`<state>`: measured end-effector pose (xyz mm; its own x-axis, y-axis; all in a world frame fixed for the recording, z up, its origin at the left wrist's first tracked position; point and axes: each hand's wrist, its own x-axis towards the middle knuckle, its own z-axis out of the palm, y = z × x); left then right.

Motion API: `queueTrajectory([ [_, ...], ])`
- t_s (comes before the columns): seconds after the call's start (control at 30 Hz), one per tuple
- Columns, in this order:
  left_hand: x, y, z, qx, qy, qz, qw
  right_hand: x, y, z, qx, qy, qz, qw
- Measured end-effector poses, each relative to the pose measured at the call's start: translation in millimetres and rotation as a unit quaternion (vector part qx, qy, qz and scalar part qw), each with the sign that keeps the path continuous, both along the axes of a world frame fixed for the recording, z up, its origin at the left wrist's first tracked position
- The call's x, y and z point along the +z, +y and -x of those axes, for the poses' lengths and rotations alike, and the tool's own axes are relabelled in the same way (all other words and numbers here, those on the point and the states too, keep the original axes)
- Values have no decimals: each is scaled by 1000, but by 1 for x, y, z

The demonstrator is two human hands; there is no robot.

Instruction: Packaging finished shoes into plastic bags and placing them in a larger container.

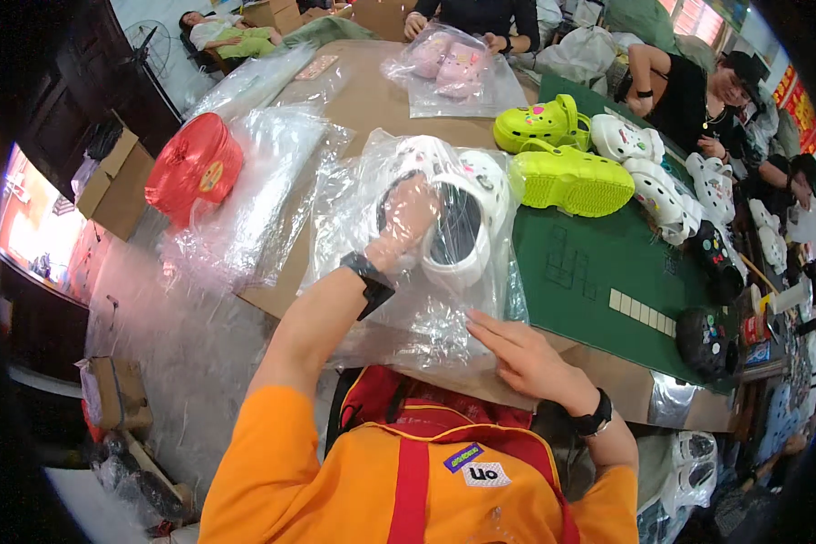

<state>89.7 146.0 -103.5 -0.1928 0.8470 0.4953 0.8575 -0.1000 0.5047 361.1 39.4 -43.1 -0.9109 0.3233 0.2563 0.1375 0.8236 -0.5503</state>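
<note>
A clear plastic bag [363, 317] lies in front of me with a pair of white clogs inside, dark in the footbed and dotted with small charms. My left hand [411, 216] reaches over the bag's near part to the left white clog [417, 154]. Its fingers go into that clog's opening and are hidden there. Beside it sits the right white clog [458, 267], its heel toward me. My right hand [521, 356] rests at the near right edge of the bag, fingers stretched out and touching the plastic.
Lime green clogs [571, 181] and several white and black clogs stand on a green mat [562, 272] at right. A red roll of plastic twine [193, 168] and stacked clear bags [263, 172] lie at left. Across the table, a person handles bagged pink clogs [458, 68].
</note>
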Motion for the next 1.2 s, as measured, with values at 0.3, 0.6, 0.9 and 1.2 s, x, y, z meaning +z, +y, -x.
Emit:
queueTrajectory([
  [0.3, 50, -39, -11, 13, 4, 332, 943, -10, -4, 2, -37, -3, -7, 999],
  [0.6, 9, -113, -27, -126, 239, 105, 957, -19, -10, -6, -136, 12, 108, 985],
  [0.9, 2, -101, -33, -95, 283, 25, 954, -30, -10, -3, -88, -14, 29, 996],
  [1.2, 43, -186, 21, -118, 258, -162, 945, -28, 37, -30, -158, -42, -146, 976],
])
